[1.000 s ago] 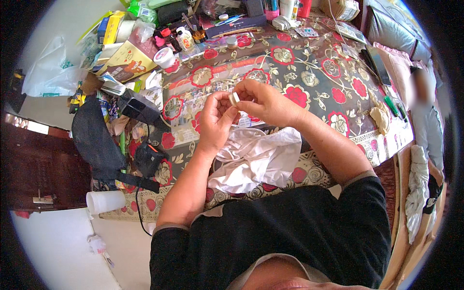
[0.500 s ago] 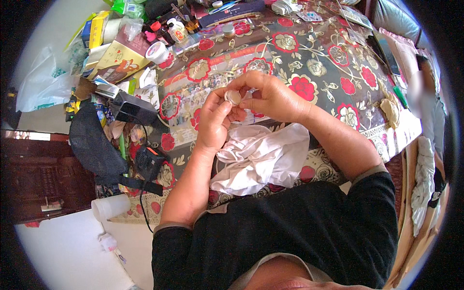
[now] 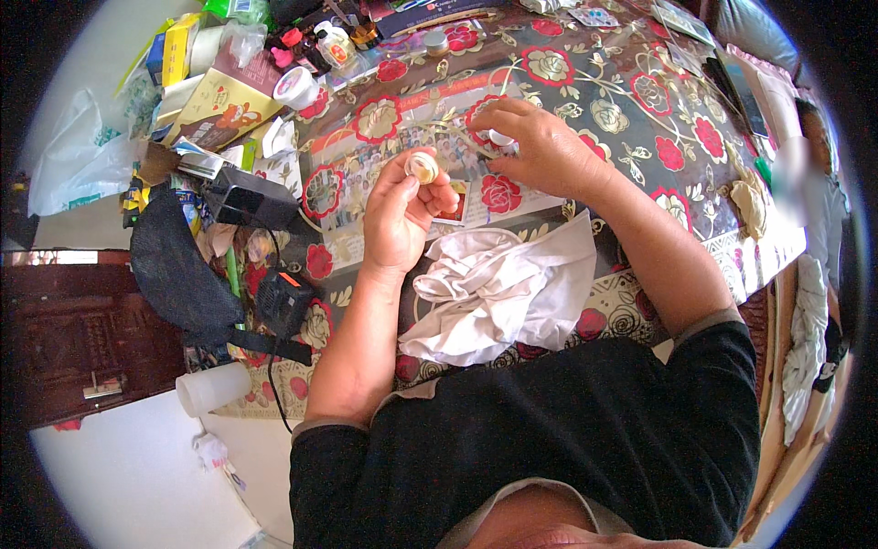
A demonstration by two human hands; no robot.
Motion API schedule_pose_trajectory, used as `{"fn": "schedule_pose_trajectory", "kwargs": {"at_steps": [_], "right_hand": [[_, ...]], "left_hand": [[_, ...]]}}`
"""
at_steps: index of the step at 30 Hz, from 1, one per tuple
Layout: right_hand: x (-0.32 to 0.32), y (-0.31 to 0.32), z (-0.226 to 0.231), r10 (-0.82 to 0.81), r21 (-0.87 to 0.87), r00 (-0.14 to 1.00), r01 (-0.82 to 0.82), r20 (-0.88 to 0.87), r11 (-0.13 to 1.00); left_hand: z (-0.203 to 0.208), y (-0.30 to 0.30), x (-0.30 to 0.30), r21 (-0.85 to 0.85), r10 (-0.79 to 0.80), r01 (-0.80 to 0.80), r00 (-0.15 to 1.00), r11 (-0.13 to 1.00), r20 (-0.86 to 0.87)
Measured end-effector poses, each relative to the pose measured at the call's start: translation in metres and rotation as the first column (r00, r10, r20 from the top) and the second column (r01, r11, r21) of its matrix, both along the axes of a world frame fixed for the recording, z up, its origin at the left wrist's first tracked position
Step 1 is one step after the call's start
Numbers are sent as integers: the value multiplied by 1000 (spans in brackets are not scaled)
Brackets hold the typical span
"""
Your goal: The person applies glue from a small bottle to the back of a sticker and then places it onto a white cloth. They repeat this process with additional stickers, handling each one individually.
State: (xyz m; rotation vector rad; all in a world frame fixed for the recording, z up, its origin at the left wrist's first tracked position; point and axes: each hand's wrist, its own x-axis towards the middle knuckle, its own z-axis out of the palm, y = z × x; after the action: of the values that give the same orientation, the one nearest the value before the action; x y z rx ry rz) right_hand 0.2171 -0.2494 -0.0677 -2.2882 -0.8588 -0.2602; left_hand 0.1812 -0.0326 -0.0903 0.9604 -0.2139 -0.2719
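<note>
In my left hand (image 3: pixel 395 215), a small round jar (image 3: pixel 422 167) is gripped between the thumb and fingers. Its top is off, and pale yellowish stuff shows inside the white rim. My right hand (image 3: pixel 540 151) is apart from it, to the right and a little farther off, low over the table. A small whitish lid (image 3: pixel 499 138) sits between its curved fingers and thumb; how firmly they grip it is hard to see. Below both hands, a crumpled white cloth (image 3: pixel 498 293) lies near the table's front edge.
A flowered cover spreads over the table (image 3: pixel 608 117). A printed group-photo sheet (image 3: pixel 366 156) lies under the hands. Farther off stand a silver-lidded tin (image 3: pixel 435 42), a white tub (image 3: pixel 296 89) and several bottles (image 3: pixel 335 46). At left are a box (image 3: pixel 224 101) and a black cap (image 3: pixel 183 265).
My right hand has drawn away from the left, moving right and farther off with the lid. The jar has tilted slightly and shifted left in my left hand, and its inside now shows.
</note>
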Motion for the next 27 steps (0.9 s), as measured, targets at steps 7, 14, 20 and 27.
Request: {"fn": "schedule_pose_trajectory", "kwargs": {"at_steps": [7,14,20,27], "right_hand": [[-13,15,10,119,194,992,-125,39,973],[-16,16,12,187,142,982,-183,-15,973],[-10,4,12,84,-141,987,-64,138,988],[-11,5,1,93,-257,985,-54,143,965]], "left_hand": [[3,-9,-5,140,-43,45,999,989,-18],[7,-10,-9,402,-89,47,992,914,88],[8,13,10,724,89,-576,802,380,591],[16,2,-2,783,-336,-608,715,133,613]]}}
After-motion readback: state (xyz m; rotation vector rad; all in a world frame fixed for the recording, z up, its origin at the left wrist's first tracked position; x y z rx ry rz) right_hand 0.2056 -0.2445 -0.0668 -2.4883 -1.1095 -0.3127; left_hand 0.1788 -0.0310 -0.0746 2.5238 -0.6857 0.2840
